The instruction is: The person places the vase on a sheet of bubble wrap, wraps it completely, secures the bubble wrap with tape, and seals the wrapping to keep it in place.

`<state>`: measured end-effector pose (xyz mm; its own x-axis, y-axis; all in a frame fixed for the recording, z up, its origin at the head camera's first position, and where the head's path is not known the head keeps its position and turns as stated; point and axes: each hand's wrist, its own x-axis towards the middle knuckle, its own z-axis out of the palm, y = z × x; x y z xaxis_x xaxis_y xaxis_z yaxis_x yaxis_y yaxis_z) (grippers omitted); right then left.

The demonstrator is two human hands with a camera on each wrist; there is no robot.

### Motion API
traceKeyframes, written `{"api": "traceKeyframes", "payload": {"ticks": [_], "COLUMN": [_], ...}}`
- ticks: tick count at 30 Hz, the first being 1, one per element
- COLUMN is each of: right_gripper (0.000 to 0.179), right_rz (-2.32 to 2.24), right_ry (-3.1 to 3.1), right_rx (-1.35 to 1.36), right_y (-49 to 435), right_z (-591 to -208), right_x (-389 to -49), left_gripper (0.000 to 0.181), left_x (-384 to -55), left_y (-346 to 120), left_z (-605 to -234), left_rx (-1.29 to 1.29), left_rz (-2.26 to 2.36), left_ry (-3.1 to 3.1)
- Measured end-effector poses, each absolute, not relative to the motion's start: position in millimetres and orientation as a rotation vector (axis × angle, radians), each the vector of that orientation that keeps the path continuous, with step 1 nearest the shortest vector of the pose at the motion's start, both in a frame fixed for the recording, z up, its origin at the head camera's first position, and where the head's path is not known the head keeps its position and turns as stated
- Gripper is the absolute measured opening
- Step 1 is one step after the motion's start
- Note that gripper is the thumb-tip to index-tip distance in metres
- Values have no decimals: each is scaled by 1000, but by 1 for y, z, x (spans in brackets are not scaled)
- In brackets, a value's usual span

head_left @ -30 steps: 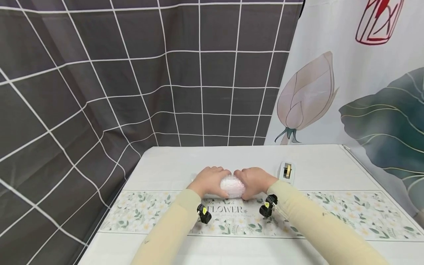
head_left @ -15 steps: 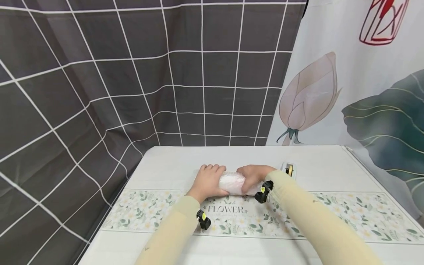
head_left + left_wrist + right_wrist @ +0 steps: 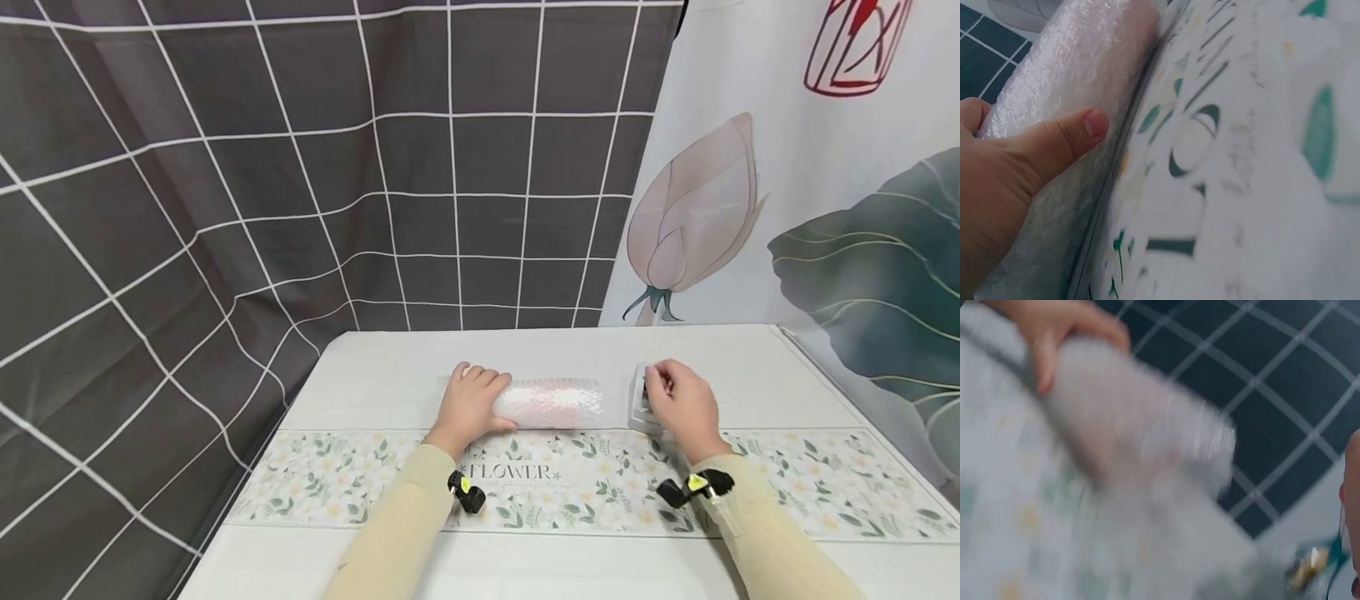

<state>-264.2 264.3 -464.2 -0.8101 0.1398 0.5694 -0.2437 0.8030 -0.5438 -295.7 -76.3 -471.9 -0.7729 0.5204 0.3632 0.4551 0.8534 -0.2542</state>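
Note:
A roll of bubble wrap (image 3: 551, 402) lies lengthwise on the table, with something pinkish showing through it. My left hand (image 3: 468, 408) grips its left end, the thumb lying along the near side in the left wrist view, where the clear bubble wrap (image 3: 1085, 69) fills the upper left. To the right, my right hand (image 3: 684, 408) is at a pale tape dispenser (image 3: 639, 404), fingers bent over its right side and covering part of it. Whether the fingers pinch the tape I cannot tell. In the blurred right wrist view, the dispenser's yellowish tape roll (image 3: 1310, 567) shows beside the hand's edge.
The white table (image 3: 360, 550) carries a floral band with the word FLOWER printed in front of the roll. A dark grid-patterned curtain (image 3: 491, 225) hangs behind and to the left. A white curtain (image 3: 795, 275) with a flower print hangs at the right.
My right hand has let go of the bubble-wrap roll and moved right to the tape dispenser, uncovering the roll's right end. My left hand keeps its grip on the left end.

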Motion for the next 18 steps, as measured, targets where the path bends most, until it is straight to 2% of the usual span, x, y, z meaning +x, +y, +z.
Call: {"api": "traceKeyframes", "payload": {"ticks": [4, 8, 14, 18], "right_gripper": [35, 44, 39, 34], "right_rz": [777, 1037, 1509, 1645], "right_ry": [-2537, -2599, -2505, -2436], "right_rx": [-52, -132, -251, -242], "right_y": [284, 287, 284, 282], "right_z": [-485, -497, -498, -498], "right_x": [-250, -245, -242, -242], "left_gripper": [88, 86, 81, 80], "left_x": [-301, -303, -299, -298], "left_y": [-70, -68, -67, -68], "left_z": [-476, -480, -489, -493], "left_rx": [-669, -645, -635, -611], "left_rz": [142, 117, 24, 17], "left_ry": [-2585, -2556, -2493, -2469]}}
